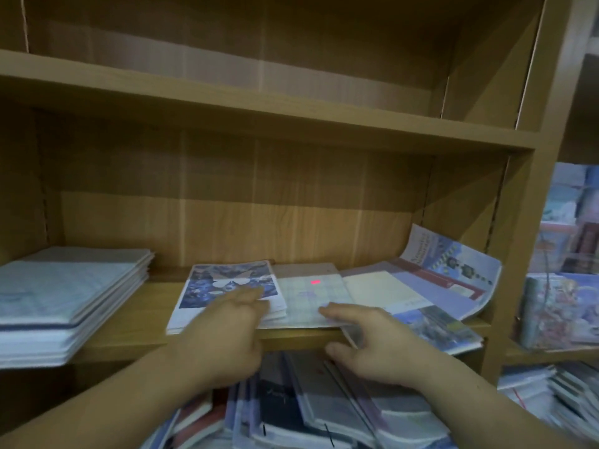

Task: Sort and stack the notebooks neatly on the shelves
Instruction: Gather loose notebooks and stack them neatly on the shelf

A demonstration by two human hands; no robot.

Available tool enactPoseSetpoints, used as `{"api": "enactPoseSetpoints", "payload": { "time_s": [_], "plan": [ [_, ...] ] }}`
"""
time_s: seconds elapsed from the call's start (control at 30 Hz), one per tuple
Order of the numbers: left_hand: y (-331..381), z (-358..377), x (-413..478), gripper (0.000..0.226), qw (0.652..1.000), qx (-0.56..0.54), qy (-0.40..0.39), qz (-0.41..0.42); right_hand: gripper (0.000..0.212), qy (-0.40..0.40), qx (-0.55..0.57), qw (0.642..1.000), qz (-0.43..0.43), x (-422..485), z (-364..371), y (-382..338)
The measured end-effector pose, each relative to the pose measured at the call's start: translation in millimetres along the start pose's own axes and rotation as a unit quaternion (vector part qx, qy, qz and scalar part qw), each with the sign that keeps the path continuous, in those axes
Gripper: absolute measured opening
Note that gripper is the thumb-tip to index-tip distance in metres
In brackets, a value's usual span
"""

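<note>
**Q:** Where are the notebooks, and where are the hands?

**A:** On the middle shelf point(129, 335) of a wooden unit. A squared pale stack point(64, 296) sits at the left of the frame. A butterfly-cover stack point(227, 286) sits at centre, with a checked notebook point(311, 296) touching its right side. At the right is a splayed heap point(421, 322), where one curled notebook point(453, 257) leans against the side wall. The left hand point(227, 332) rests on the butterfly stack's near right corner, fingers straight and close together. The right hand point(372, 341) lays straight fingers on the checked notebook's near edge. Its thumb is spread apart, down by the shelf's front. It looks like pressing, not gripping, though blur makes this uncertain.

**Q:** What could go wrong?

**A:** I'd judge the heap at the right the main risk. Its lower covers overhang the shelf front, so a sideways nudge could slide them onto the jumbled notebooks point(308, 416) at the bottom of the frame. Flat-handed pushing may also skew the butterfly stack's thin top covers. The curled notebook could crease if others are squared against it.
</note>
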State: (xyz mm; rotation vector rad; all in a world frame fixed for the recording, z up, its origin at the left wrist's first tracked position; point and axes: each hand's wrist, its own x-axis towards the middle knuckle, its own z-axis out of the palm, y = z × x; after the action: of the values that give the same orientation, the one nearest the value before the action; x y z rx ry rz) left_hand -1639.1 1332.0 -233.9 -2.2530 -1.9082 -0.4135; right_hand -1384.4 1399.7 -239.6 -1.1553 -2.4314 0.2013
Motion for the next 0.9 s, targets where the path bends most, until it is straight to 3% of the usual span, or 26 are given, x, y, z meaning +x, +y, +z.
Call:
{"api": "enactPoseSetpoints", "payload": {
  "time_s": [0.07, 0.17, 0.3, 0.47, 0.53, 0.63, 0.73, 0.83, 0.9],
  "plan": [
    [32, 9, 12, 0.058, 0.997, -0.026, 0.025, 0.072, 0.082, 0.015, -0.027, 0.999, 0.032, -13, -11, 17],
    [61, 33, 40, 0.061, 0.996, 0.029, 0.009, 0.082, 0.102, -0.041, -0.084, 0.993, 0.072, -40, -31, 38],
    [73, 45, 57, 0.031, 0.991, 0.104, 0.055, 0.057, 0.081, -0.061, -0.12, 0.99, 0.046, -58, -37, 49],
    [57, 41, 44, 0.028, 0.987, 0.078, 0.108, 0.087, 0.077, -0.026, -0.104, 0.993, 0.04, -56, -25, 62],
    [47, 34, 44, 0.024, 0.986, -0.018, 0.166, 0.028, 0.086, 0.02, -0.088, 0.995, 0.051, -55, -15, 61],
    [42, 18, 51, 0.021, 0.961, -0.123, 0.242, -0.048, 0.089, 0.184, -0.014, 0.979, 0.085, -51, -3, 48],
    [72, 8, 52, 0.02, 0.94, -0.143, 0.31, 0.019, 0.08, 0.317, 0.126, 0.924, 0.174, -52, -13, 50],
    [122, 16, 51, 0.005, 0.941, -0.035, 0.318, 0.113, 0.082, 0.329, 0.216, 0.881, 0.262, -58, -37, 74],
    [151, 35, 51, 0.017, 0.966, -0.037, 0.206, 0.152, 0.072, 0.296, 0.242, 0.873, 0.303, -63, -50, 85]
  ]
}}
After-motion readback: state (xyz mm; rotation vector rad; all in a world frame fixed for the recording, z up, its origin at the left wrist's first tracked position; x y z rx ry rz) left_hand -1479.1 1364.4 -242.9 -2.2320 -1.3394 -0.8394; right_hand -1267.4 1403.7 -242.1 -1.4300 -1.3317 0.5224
